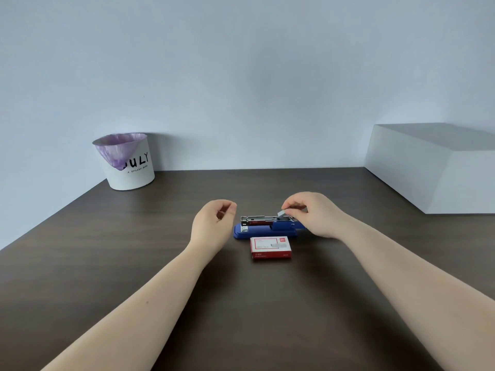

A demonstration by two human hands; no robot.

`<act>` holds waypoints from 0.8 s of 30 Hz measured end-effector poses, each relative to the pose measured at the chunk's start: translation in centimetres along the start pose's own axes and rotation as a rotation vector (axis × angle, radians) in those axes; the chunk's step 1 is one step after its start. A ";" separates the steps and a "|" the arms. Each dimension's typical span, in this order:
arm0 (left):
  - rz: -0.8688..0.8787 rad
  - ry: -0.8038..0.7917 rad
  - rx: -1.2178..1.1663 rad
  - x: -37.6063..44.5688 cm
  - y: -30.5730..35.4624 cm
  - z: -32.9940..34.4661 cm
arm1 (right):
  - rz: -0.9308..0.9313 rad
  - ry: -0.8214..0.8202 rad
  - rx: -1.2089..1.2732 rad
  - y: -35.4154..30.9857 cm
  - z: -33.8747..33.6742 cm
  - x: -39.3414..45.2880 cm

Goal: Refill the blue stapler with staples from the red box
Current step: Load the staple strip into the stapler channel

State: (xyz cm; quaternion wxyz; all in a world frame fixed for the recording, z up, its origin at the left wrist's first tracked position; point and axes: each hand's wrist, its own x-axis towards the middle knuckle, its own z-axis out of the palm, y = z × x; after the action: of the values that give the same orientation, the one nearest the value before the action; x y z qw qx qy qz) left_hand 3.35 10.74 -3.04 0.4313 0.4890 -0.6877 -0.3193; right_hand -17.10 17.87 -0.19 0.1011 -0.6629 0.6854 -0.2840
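The blue stapler (pixel 263 231) lies in the middle of the dark table with its lid swung back to the right, so the metal staple channel (pixel 265 218) is exposed. My right hand (pixel 314 214) pinches a small grey strip of staples (pixel 281 213) just above the channel's right end. My left hand (pixel 211 223) hovers left of the stapler, fingers loosely curled, holding nothing. The red box (pixel 270 247) sits closed right in front of the stapler.
A white bin (pixel 126 163) with a purple liner stands at the back left against the wall. A large white box (pixel 439 167) occupies the back right of the dark wooden table (pixel 134 250).
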 end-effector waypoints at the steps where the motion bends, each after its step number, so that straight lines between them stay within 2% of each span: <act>1: 0.008 -0.005 0.028 0.3 -0.1 0.1 | 0.003 -0.010 0.003 0.1 0.1 0.1; 6: 0.011 -0.029 0.083 1.6 -1.1 0.6 | -0.001 -0.016 -0.003 0.5 0.5 0.4; 15: -0.019 -0.049 0.044 1.9 -1.7 0.7 | -0.063 0.030 -0.077 1.4 1.3 0.6; 24: 0.005 -0.146 0.182 1.9 -1.9 1.1 | -0.094 0.034 -0.091 0.9 1.8 0.6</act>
State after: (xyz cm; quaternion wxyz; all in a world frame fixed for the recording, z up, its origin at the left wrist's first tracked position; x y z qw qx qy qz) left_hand 2.83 8.36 -4.60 0.3346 0.4997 -0.7447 -0.2893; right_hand -16.95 16.81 -2.00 0.0458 -0.6932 0.6673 -0.2683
